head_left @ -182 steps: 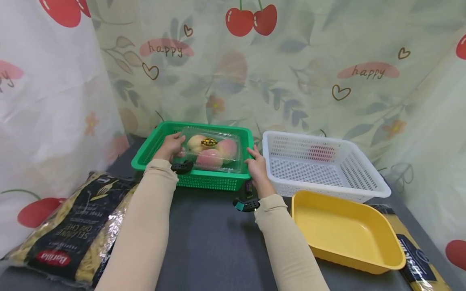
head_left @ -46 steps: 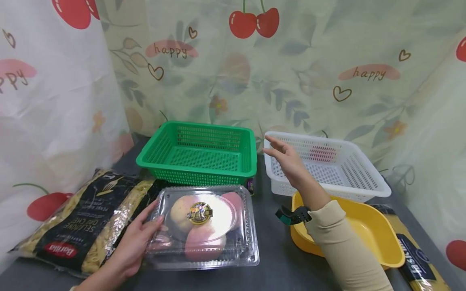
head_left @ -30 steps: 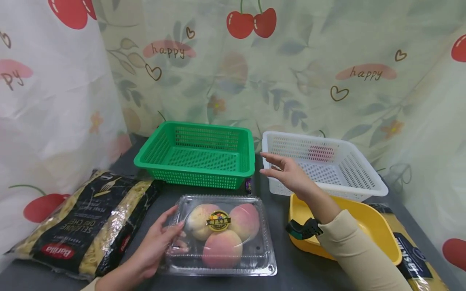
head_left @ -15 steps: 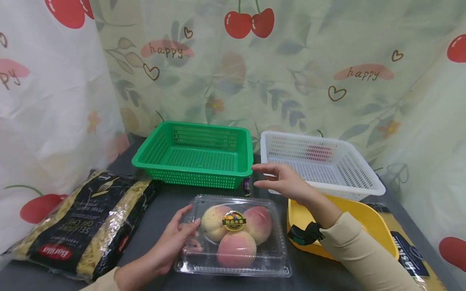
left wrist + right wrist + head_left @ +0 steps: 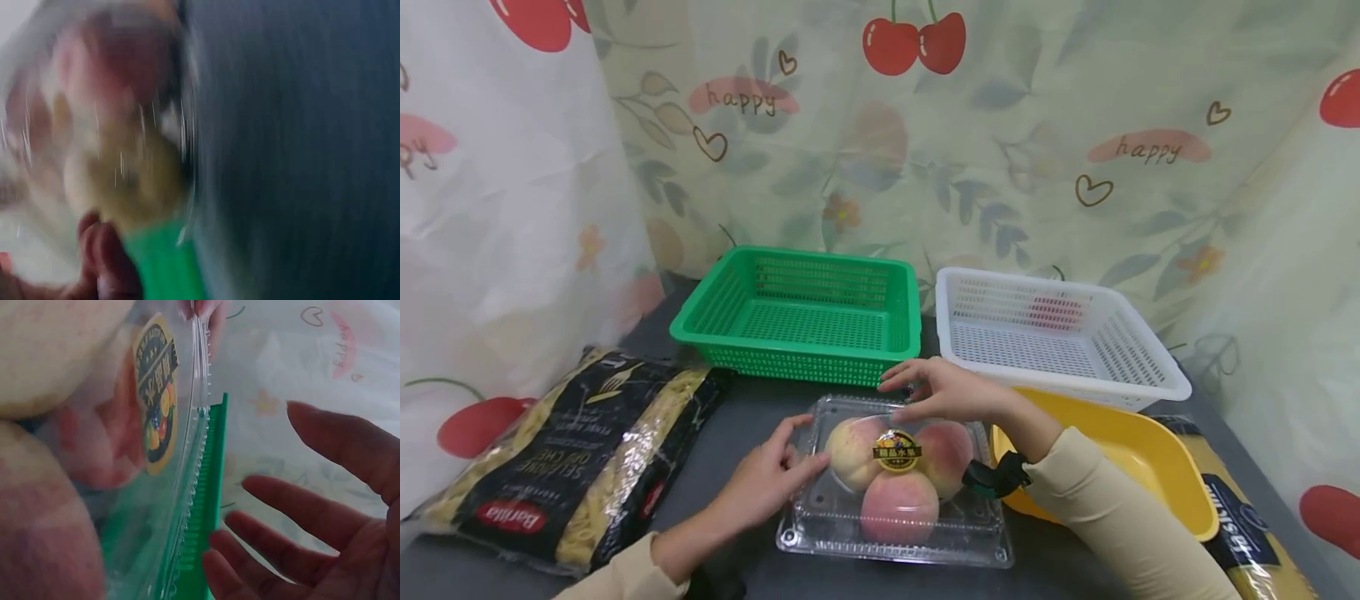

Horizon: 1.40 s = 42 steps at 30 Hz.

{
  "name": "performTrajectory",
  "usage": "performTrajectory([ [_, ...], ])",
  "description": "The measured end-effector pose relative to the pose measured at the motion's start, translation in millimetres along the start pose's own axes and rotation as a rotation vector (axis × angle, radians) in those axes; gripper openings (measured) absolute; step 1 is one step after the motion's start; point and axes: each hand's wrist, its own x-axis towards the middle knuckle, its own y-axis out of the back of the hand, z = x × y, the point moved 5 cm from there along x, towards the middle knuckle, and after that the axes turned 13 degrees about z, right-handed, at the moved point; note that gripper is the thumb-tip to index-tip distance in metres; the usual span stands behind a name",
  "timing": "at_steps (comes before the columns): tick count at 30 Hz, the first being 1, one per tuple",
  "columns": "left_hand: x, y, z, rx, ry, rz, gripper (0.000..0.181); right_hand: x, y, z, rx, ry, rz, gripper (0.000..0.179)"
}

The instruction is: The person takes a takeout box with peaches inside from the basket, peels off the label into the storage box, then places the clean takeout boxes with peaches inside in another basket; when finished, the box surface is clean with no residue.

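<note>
A clear plastic clamshell box (image 5: 820,533) with pink and yellow peaches (image 5: 898,508) inside lies near the front of the dark table, lid closed. My left hand (image 5: 760,487) holds its left edge, thumb over the lid and index finger at the back left corner. In the blurred left wrist view, that hand's fingers (image 5: 109,262) are right by the box. Over the back edge hovers my right hand (image 5: 958,390), fingers spread and slightly bent. The right wrist view shows this hand (image 5: 312,531) holding nothing, beside the rim and a fruit sticker (image 5: 156,394).
Behind the box stands a green basket (image 5: 820,363), with a white basket (image 5: 1067,383) to its right. A yellow tray (image 5: 1120,450) sits at the right beside a pasta packet (image 5: 1247,517). A large pasta bag (image 5: 572,458) lies at the left.
The peach box has come out of the green basket to the front table, then shifted rightward with the left hand. The right hand has moved left and down to the box's back edge.
</note>
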Motion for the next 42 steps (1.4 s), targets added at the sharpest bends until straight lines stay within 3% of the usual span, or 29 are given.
performTrajectory([
  [3,4.4,8.6,7.7,0.285,-0.146,0.053,0.069,3.3,-8.2,-1.1,-0.016,0.014,-0.085,0.039],
  [5,6.0,11.8,16.1,0.407,-0.264,0.098,0.072,5.4,-11.4,-0.7,-0.024,0.024,-0.111,0.035],
  [9,4.3,11.2,36.5,0.494,-0.526,0.129,0.069,9.9,-14.8,2.4,-0.058,0.060,-0.127,0.029],
  [12,0.3,2.7,48.3,0.466,-0.649,0.034,0.067,11.5,-17.9,3.5,-0.071,0.083,-0.151,0.025],
  [14,-1.6,-5.9,51.9,0.428,-0.649,-0.073,0.064,11.0,-20.4,4.2,-0.067,0.093,-0.179,0.023],
  [16,-2.9,-13.4,51.9,0.408,-0.602,-0.163,0.063,10.5,-22.7,4.8,-0.060,0.102,-0.202,0.020],
  [19,-3.3,-20.1,50.0,0.377,-0.529,-0.230,0.068,10.0,-24.0,7.1,-0.050,0.108,-0.210,0.016],
  [31,-2.9,-19.4,47.2,0.360,-0.583,-0.199,0.063,14.0,-26.7,8.2,-0.048,0.090,-0.185,0.010],
  [42,-2.3,-19.4,46.8,0.363,-0.586,-0.209,0.062,14.8,-26.5,9.6,-0.062,0.095,-0.172,0.007],
])
